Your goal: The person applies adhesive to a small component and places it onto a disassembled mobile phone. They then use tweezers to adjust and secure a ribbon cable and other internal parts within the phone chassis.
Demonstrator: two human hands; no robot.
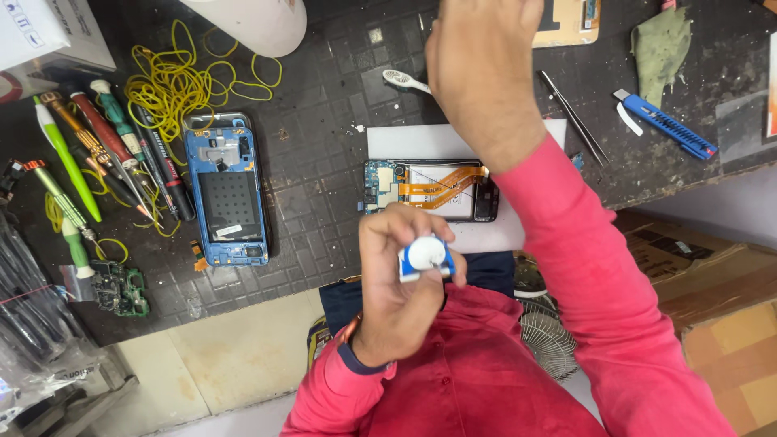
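Left hand (405, 275) is held above the near edge of the bench (324, 170), fingers closed round a small blue-and-white roll of tape (426, 255). Right hand (477, 73) is stretched toward the far edge, back of the hand to the camera, so I cannot tell if its fingers grip anything. Between them lies an opened phone (429, 190) with an orange flex cable (441, 184), on a white sheet (453, 146) near the bench's near edge. Step looks like mid-repair, tape readied while the other hand fetches something. Next move likely needs both hands back over the phone and a strip peeled free. Tweezers (575, 117) lie just right of the sheet; a blue phone frame (225, 190) sits toward the left.
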